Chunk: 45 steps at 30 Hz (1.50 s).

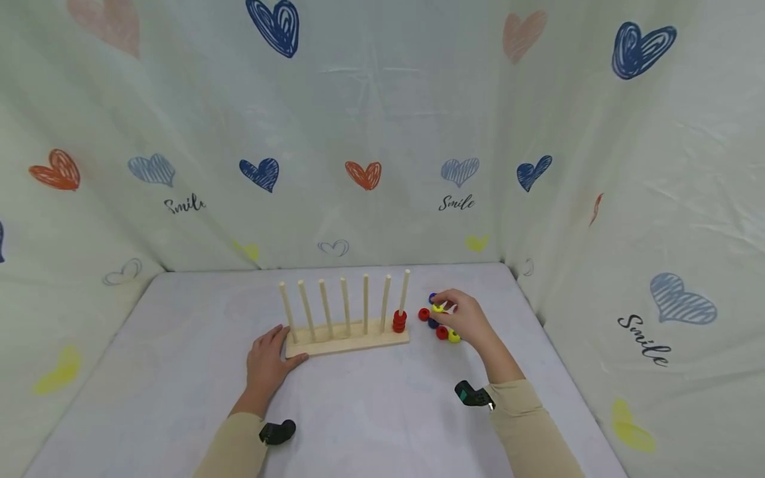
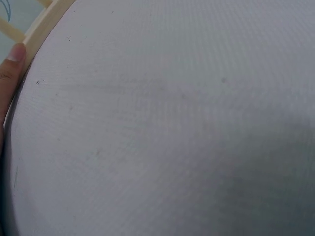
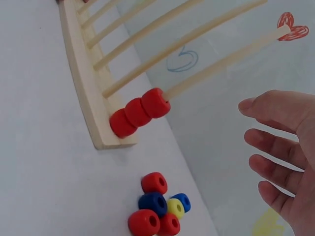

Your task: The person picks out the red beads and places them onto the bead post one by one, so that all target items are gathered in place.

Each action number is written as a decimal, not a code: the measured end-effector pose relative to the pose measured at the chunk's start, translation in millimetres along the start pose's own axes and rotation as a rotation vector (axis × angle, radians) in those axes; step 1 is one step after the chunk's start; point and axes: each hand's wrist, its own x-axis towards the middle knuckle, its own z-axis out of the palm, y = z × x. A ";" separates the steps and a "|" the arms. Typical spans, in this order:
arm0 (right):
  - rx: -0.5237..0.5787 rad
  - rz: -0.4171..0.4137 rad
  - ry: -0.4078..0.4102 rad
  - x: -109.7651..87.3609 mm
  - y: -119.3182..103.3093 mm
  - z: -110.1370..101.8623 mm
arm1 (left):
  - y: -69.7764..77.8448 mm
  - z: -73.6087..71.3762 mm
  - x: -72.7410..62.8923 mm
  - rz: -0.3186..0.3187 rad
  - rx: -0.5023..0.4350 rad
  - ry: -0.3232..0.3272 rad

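A wooden peg rack (image 1: 352,344) with a row of several upright pegs stands on the table. My left hand (image 1: 265,362) grips its left end, thumb (image 2: 11,73) against the front edge of the base and the other fingers behind. Red beads (image 3: 140,112) are stacked low on the rightmost peg. To the right of the rack my right hand (image 1: 469,320) hovers over a cluster of loose beads, its fingers (image 3: 273,147) spread and holding nothing. The cluster has red (image 3: 154,183), dark blue (image 3: 152,203), yellow (image 3: 176,208) and blue (image 3: 182,201) beads.
A pale cloth covers the table (image 1: 358,418). Behind and beside it hangs a light curtain (image 1: 382,99) printed with hearts and "Smile". Each wrist wears a black camera, seen at the left (image 1: 277,432) and right (image 1: 473,394) sleeves.
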 end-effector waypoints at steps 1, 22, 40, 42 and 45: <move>0.000 0.011 -0.004 -0.2 1.8 -0.2 | 0.3 0.0 0.6 -0.002 -0.002 -0.001; 0.001 0.127 -0.033 -3.2 44.8 13.2 | -0.8 -0.8 2.1 -0.035 -0.033 -0.028; -0.053 0.197 -0.072 1.7 55.2 23.6 | 2.1 -1.2 2.0 -0.028 -0.030 -0.022; -0.059 0.198 -0.071 1.7 57.0 24.5 | 2.0 -0.9 2.2 -0.027 -0.023 -0.022; -0.066 0.198 -0.069 3.1 60.3 26.1 | 1.6 -0.5 2.8 -0.031 -0.020 -0.023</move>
